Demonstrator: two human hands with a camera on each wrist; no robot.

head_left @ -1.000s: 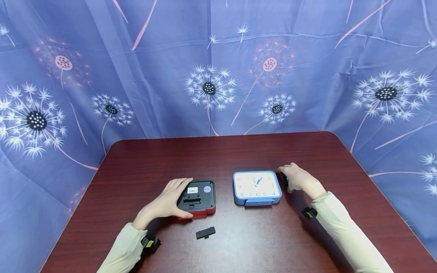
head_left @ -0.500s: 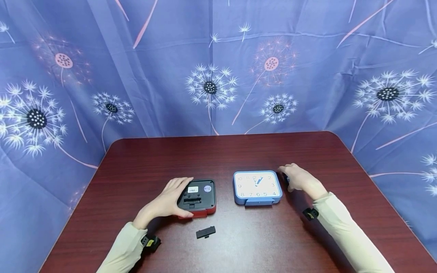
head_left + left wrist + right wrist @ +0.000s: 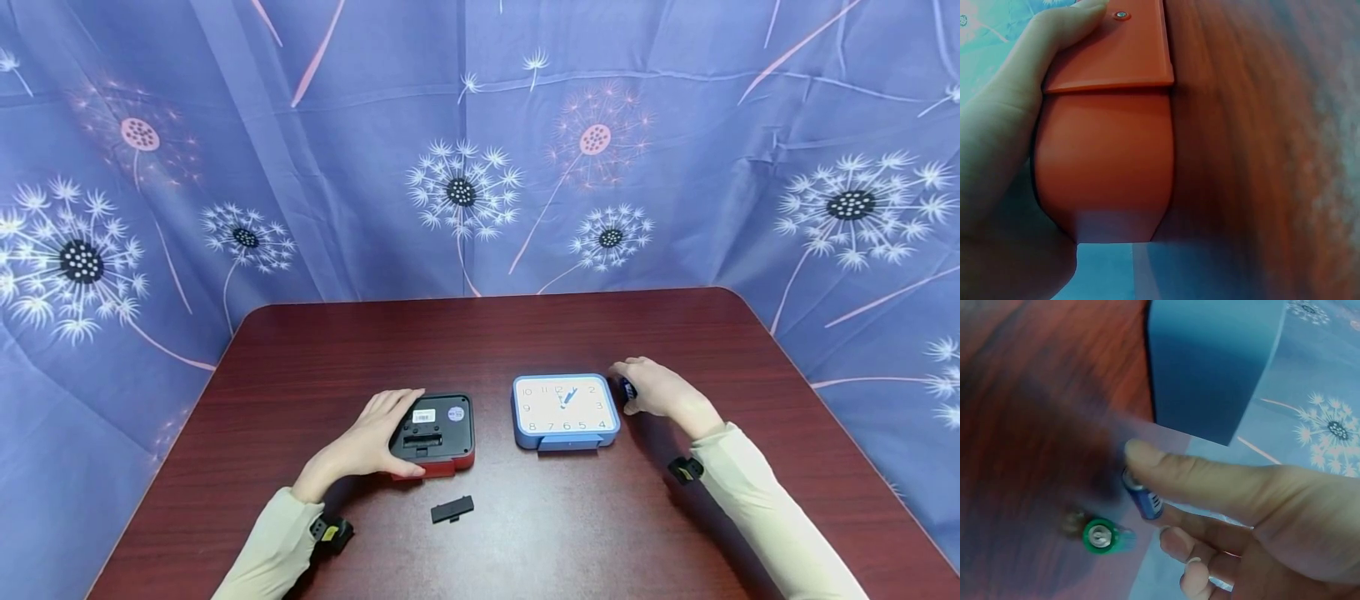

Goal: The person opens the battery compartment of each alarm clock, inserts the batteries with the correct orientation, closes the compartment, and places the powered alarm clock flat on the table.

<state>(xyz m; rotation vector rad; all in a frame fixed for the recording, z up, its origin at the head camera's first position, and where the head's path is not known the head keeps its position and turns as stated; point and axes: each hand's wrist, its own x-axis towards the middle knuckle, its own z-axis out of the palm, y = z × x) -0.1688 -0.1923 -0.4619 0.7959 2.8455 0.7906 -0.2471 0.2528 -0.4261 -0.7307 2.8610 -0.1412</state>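
Observation:
A red alarm clock [image 3: 442,469] lies face down, its black back up with a label, a round sticker and an uncovered battery slot. My left hand [image 3: 367,442] grips its left end, thumb along the red base side and fingers over the far edge. In the left wrist view the thumb presses the red casing [image 3: 1107,156] near a screw. My right hand [image 3: 658,392] pinches a blue battery [image 3: 1144,497] between thumb and fingers, right of the blue clock [image 3: 566,408]. Beside it in the right wrist view, a green-ringed battery [image 3: 1100,536] is on the table.
A black battery cover [image 3: 452,509] lies on the dark red wooden table [image 3: 555,533], in front of the red clock. The blue clock lies face up at the middle. A blue dandelion-patterned curtain [image 3: 360,167] hangs behind the table and along its sides.
My right hand has shifted slightly, and the blue battery now shows more clearly between its fingers. My left hand and both clocks stay where they were.

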